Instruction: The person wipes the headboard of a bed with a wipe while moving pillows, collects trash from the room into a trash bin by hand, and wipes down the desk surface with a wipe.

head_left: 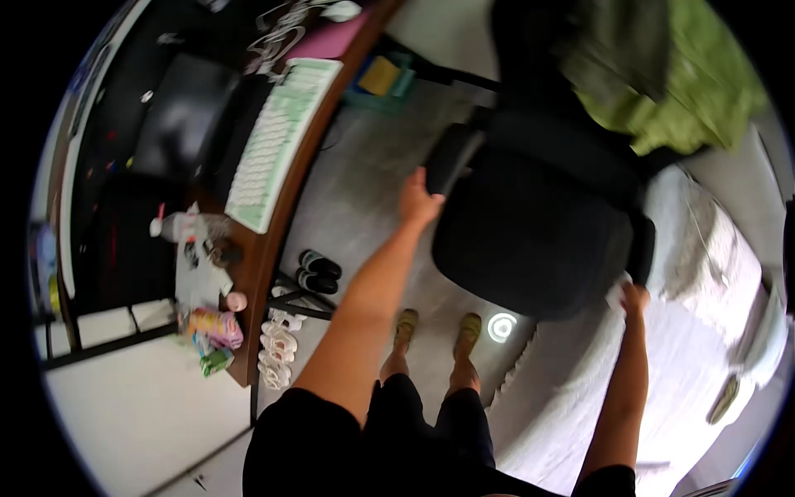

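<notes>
A black office chair [530, 224] stands in front of me, its seat facing up and a green garment [704, 83] hanging over its back. My left hand [420, 201] is closed on the front end of the chair's left armrest [451, 159]. At the front end of the right armrest [642, 248] is my right hand [633, 296], with its fingers closed around something pale or the armrest tip; blur hides which. Both arms are stretched forward.
A desk on the left carries a pale green keyboard [286, 141], cables, a bottle and packets. Black slippers [319, 272] and white shoes [277, 352] lie by its legs. A bed with pale covers [662, 364] is at the right. A teal bin [385, 87] stands beyond the desk edge.
</notes>
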`<action>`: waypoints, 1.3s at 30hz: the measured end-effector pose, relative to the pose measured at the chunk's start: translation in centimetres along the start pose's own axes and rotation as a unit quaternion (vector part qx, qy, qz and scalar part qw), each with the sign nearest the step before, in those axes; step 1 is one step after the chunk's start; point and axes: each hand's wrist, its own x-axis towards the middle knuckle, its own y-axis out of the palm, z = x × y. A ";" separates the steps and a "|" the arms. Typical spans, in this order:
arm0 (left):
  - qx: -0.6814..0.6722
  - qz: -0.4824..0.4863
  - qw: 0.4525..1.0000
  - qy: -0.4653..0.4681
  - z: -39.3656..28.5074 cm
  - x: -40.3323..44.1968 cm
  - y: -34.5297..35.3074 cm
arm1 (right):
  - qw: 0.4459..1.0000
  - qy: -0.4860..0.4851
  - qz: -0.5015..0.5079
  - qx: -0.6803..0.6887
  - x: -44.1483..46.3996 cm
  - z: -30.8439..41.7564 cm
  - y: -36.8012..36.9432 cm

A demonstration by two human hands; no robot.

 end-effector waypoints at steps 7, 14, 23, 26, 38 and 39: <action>0.054 0.069 0.994 -0.063 -6.0 -1.2 -1.0 | 0.964 0.061 0.127 0.227 -1.1 -2.4 -3.7; 0.049 0.251 0.967 -0.008 -2.1 0.8 -2.4 | 0.935 -0.015 -0.049 0.352 -9.4 -3.1 0.3; -0.367 0.316 0.870 -0.089 2.9 -16.4 -11.6 | 0.643 0.085 0.386 0.656 -31.0 10.9 8.2; -0.349 0.338 0.872 -0.056 6.1 -19.0 -18.9 | 0.669 0.063 0.428 0.604 -36.6 21.9 9.3; -0.219 -0.064 0.971 0.078 4.2 -15.2 -47.0 | 0.616 -0.197 0.614 0.452 -51.6 54.3 12.7; -0.233 -0.071 0.968 0.065 3.8 -16.2 -47.6 | 0.611 -0.190 0.633 0.436 -52.9 55.3 13.3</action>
